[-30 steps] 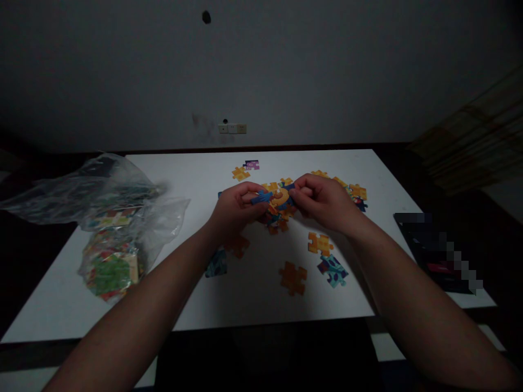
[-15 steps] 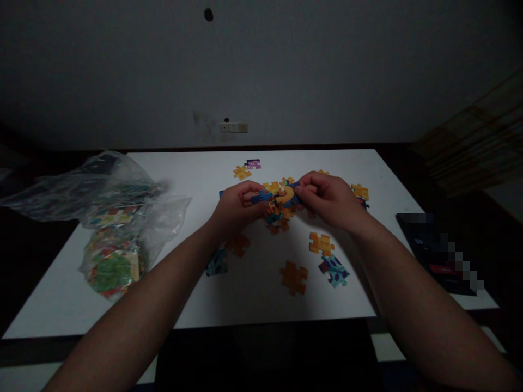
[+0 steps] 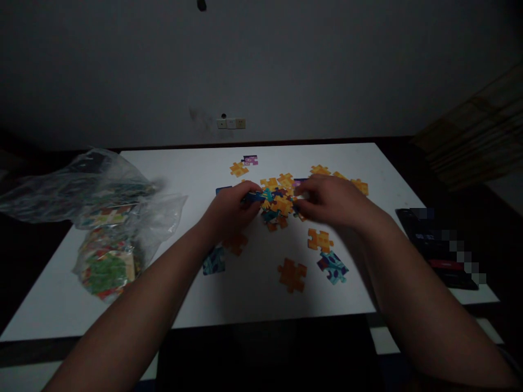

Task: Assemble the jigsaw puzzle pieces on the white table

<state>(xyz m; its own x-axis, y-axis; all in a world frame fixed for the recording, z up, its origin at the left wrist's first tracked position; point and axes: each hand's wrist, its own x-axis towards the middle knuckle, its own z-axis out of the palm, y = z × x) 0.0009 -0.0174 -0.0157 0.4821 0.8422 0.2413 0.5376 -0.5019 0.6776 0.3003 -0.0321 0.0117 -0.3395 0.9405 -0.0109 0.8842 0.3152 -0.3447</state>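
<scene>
My left hand (image 3: 233, 211) is closed in a pinch on a blue puzzle piece (image 3: 255, 196), tilted so that mostly its edge shows. Across from it, my right hand (image 3: 333, 199) pinches another puzzle piece (image 3: 302, 196), of which only a pale edge shows past the fingers. The two held pieces are apart. Between and beneath the hands lies a heap of orange, teal and dark puzzle pieces (image 3: 281, 206), overlapping one another. Nearer to me are a loose orange piece (image 3: 292, 275), another orange piece (image 3: 320, 240) and a teal-and-purple piece (image 3: 333, 267).
On the left of the white table (image 3: 253, 305) lie a crumpled clear plastic bag (image 3: 163, 218) and a bag of colourful pieces (image 3: 108, 272). A dark flat object (image 3: 429, 239) rests at the right edge. Orange and purple pieces (image 3: 250, 160) sit at the back.
My hands have moved apart, and the two held pieces with them. Both pieces have tilted and show less of their faces. The view has shifted slightly.
</scene>
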